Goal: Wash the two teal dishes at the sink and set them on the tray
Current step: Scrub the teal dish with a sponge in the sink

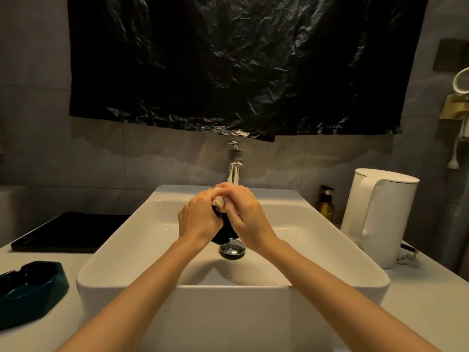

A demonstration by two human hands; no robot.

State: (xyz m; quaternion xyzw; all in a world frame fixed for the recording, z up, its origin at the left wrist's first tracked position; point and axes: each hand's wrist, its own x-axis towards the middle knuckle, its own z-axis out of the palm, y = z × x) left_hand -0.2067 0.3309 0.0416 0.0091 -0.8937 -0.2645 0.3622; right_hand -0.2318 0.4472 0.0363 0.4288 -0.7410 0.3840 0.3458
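Teal glaze shows on one dish (30, 290) at the front left corner of the counter (76, 260). It is unwashed by the look of it, and nearer the left arm than the right. Behind it, along the left edge, lies the black tray (71, 232), which carries no dish yet. Both hands meet over the middle of the white sink (228, 295), just in front of the tap (234, 171) and above the drain (232, 248). The left hand (199, 219) has its fingers curled, seemingly gripping the edge of the second dish (225, 231), which looks almost black in this light. That dish hangs on edge between the palms, its long axis running up and down. The right hand (250, 214) curls over the top, fingers closed on a pale sponge (219, 202) pressed against the dish's upper rim, though exactly which hand bears the dish's weight is hard to tell. The tray lies well to the left of the held dish, so the left hand seems better placed to carry it across. At the back right stand a brown bottle (326, 203) and a white kettle (380, 217).
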